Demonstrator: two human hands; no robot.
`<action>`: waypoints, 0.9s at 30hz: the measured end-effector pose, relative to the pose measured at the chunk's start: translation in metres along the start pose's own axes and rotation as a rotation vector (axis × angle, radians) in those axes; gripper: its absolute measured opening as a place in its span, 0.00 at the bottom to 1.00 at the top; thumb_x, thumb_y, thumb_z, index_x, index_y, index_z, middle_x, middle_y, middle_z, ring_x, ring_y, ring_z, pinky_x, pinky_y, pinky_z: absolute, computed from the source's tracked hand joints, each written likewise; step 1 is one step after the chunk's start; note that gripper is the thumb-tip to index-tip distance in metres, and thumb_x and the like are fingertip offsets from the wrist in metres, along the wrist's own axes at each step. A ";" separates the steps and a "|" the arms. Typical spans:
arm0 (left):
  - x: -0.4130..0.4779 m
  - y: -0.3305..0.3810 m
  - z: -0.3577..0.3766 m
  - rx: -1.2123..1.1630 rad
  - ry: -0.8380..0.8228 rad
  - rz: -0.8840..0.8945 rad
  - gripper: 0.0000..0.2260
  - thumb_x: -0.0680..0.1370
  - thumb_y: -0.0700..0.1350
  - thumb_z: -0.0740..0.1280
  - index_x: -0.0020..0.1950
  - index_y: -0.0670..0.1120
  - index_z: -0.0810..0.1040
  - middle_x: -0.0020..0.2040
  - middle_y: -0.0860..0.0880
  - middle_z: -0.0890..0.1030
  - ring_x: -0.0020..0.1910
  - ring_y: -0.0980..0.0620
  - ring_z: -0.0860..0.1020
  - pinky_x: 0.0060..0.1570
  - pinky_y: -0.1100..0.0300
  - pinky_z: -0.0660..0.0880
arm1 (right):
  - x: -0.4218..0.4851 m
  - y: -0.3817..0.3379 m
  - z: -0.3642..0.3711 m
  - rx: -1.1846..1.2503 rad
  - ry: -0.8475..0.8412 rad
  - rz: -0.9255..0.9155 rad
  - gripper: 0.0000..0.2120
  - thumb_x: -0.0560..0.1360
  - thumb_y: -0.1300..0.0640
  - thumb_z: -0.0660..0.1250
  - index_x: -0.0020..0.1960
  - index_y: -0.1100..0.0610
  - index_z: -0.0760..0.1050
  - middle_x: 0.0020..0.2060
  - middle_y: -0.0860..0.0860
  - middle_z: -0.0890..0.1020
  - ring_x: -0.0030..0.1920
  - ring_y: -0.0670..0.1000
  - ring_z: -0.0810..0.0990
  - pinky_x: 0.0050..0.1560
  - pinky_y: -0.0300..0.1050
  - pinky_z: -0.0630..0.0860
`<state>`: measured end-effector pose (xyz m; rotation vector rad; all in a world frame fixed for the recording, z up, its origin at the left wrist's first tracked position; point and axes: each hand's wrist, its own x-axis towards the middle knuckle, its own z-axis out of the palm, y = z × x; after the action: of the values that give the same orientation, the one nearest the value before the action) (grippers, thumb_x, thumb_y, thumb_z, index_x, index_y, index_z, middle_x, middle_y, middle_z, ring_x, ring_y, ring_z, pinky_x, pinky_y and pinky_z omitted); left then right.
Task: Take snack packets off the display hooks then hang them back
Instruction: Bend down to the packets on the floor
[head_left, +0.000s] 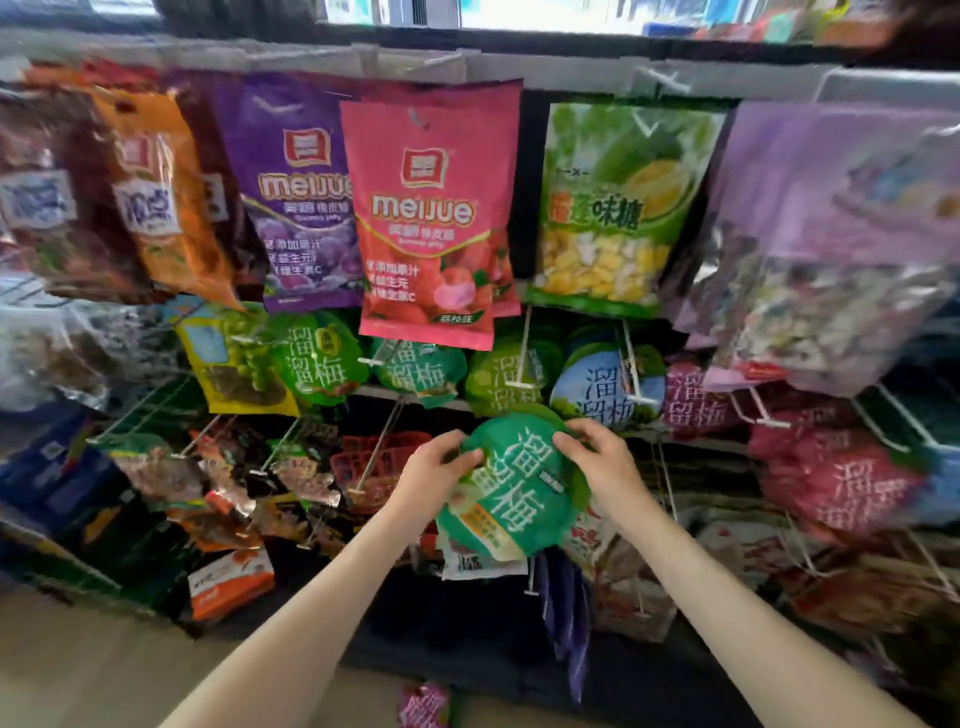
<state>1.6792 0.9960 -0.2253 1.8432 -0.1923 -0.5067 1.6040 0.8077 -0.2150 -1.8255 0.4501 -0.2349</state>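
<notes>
Green round packet (511, 483), pinched at its upper edge by the left hand (434, 475) and the right hand (597, 457), just below the middle row. Behind, green packets (317, 358) hang on hooks (523, 353); above, the durian bag (618, 208) shows yellow pieces inside.

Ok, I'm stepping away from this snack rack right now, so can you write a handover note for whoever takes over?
The left hand pinches the upper left edge of the round green foil snack packet.
The right hand pinches its upper right edge.
The packet is off the display, held just below the tip of a white wire hook in the middle row, where similar green packets hang.
Done: this packet is off its hook.
Left: hang it back. Whether other packets were already handled cannot be told.
Note: a small magenta packet lies on the floor below.
</notes>
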 end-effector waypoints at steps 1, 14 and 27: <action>0.002 0.005 0.001 0.056 0.022 0.018 0.19 0.78 0.46 0.66 0.68 0.45 0.71 0.61 0.50 0.74 0.52 0.52 0.77 0.36 0.69 0.74 | 0.003 -0.001 -0.001 0.004 -0.012 -0.021 0.02 0.77 0.55 0.65 0.49 0.53 0.74 0.43 0.48 0.76 0.45 0.45 0.75 0.37 0.27 0.70; -0.026 -0.024 -0.033 0.445 0.245 0.046 0.19 0.81 0.43 0.59 0.72 0.43 0.65 0.66 0.46 0.75 0.61 0.47 0.75 0.50 0.62 0.70 | 0.021 -0.006 0.059 -0.017 -0.262 -0.064 0.03 0.78 0.59 0.63 0.48 0.54 0.75 0.42 0.47 0.79 0.44 0.44 0.77 0.43 0.33 0.71; -0.025 -0.059 -0.091 0.347 0.533 0.071 0.10 0.81 0.40 0.58 0.62 0.44 0.72 0.50 0.48 0.79 0.53 0.47 0.78 0.42 0.63 0.69 | 0.040 -0.031 0.141 -0.092 -0.317 -0.124 0.06 0.78 0.57 0.63 0.42 0.52 0.77 0.42 0.47 0.81 0.45 0.48 0.78 0.48 0.46 0.73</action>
<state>1.6892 1.1033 -0.2515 2.2308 0.0197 0.0863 1.6998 0.9219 -0.2299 -1.9414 0.1283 -0.0070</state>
